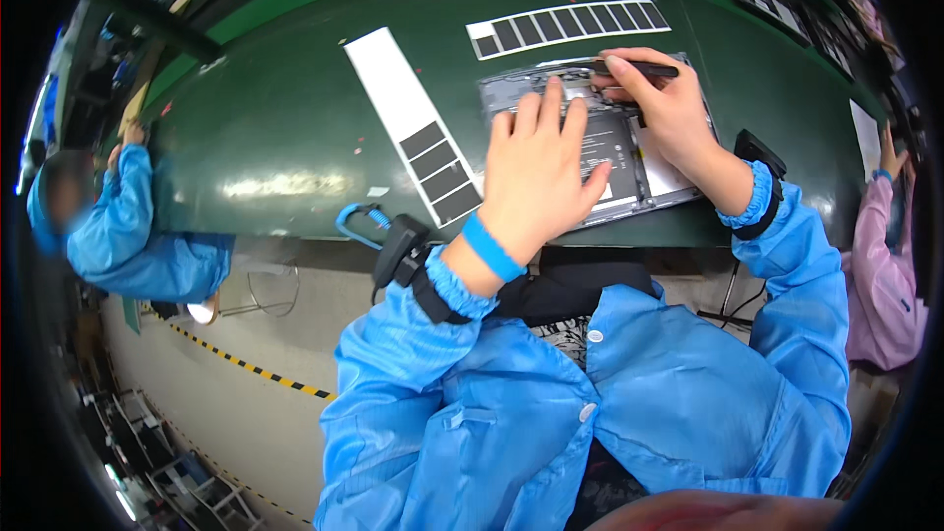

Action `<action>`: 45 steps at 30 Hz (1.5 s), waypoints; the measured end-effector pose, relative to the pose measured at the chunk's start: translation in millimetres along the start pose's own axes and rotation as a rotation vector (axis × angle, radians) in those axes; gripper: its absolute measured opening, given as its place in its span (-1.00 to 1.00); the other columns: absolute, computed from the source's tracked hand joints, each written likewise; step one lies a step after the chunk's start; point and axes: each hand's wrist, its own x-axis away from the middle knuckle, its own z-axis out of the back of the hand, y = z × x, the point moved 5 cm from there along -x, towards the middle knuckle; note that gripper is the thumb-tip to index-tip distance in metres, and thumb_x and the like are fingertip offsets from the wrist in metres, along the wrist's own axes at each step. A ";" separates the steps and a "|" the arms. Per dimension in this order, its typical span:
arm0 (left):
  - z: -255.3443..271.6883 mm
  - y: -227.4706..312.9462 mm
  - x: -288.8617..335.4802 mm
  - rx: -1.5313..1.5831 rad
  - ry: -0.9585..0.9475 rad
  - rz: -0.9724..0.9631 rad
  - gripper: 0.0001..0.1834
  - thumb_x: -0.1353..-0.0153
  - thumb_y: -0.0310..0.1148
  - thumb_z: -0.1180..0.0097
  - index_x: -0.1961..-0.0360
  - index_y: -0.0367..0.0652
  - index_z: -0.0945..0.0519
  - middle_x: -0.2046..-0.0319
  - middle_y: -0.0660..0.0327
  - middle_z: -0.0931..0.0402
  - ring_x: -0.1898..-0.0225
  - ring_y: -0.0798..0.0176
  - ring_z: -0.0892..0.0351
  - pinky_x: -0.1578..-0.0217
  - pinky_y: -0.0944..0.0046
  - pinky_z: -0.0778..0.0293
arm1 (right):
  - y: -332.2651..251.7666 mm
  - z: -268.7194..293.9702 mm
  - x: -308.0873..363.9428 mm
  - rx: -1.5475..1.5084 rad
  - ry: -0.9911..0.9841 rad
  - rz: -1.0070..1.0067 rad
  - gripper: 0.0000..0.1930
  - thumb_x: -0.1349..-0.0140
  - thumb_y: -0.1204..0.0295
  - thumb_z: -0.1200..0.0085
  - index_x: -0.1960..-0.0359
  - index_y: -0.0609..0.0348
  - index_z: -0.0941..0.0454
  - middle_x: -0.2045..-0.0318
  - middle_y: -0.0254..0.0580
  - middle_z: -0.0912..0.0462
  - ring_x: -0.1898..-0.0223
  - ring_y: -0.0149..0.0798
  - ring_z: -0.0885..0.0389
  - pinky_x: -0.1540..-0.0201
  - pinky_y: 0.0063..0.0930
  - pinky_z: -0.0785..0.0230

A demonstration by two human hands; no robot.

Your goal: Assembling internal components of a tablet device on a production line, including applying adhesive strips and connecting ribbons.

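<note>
An opened laptop base, with its dark battery and inner parts showing, lies in front of me on the green table. My left hand rests over it, fingers stretched and apart, the tips touching the upper part of the base. My right hand is closed around a slim black tool, possibly tweezers, above the base's upper right. The tool's working end is hard to make out between the fingers. Left of the base lies a white strip with several black pads at its near end. Beyond it is a second strip, nearly full of black pads.
The green table carries small scraps. A blue coiled cord runs by my left wrist. A person in blue sits at the far left, and another in pink at the right. More devices stand at the back right.
</note>
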 end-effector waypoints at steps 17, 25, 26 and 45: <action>16.9 -95.4 75.6 -0.033 0.105 0.333 -0.39 -0.19 -0.09 -0.17 -0.17 -0.27 -0.46 -0.20 0.02 -0.41 -0.25 -0.08 -0.34 -0.23 0.03 -0.24 | -12.5 -135.6 -41.8 0.562 -0.334 0.203 -0.71 -0.09 0.29 -0.18 0.33 0.30 -0.70 0.46 0.03 -0.71 0.43 -0.13 -0.71 0.28 -0.37 -0.54; 16.7 -93.8 74.1 -0.082 0.112 0.320 -0.40 -0.20 -0.08 -0.16 -0.16 -0.25 -0.46 -0.20 0.03 -0.41 -0.25 -0.04 -0.34 -0.23 0.01 -0.23 | -4.4 -136.1 -41.5 0.517 -0.331 0.207 -0.70 -0.16 0.30 -0.20 0.30 0.37 -0.67 0.53 -0.07 -0.69 0.53 -0.37 -0.63 0.44 -0.49 -0.45; 16.6 -93.3 73.3 -0.084 0.108 0.315 -0.40 -0.20 -0.08 -0.16 -0.16 -0.26 -0.47 -0.20 0.01 -0.41 -0.24 -0.07 -0.35 -0.22 0.03 -0.25 | -4.0 -135.7 -42.0 0.505 -0.329 0.235 -0.70 -0.16 0.30 -0.20 0.30 0.37 -0.67 0.54 -0.07 -0.69 0.54 -0.38 -0.62 0.45 -0.49 -0.44; 16.5 -94.3 71.5 -0.096 0.108 0.290 -0.43 -0.21 -0.11 -0.15 -0.14 -0.29 -0.47 -0.18 -0.01 -0.41 -0.22 -0.08 -0.37 -0.19 0.00 -0.29 | -7.5 -133.9 -37.6 0.258 -0.421 0.154 -0.77 -0.15 0.39 -0.25 0.27 0.34 -0.69 0.34 -0.08 -0.72 0.34 -0.39 -0.66 0.25 -0.53 -0.50</action>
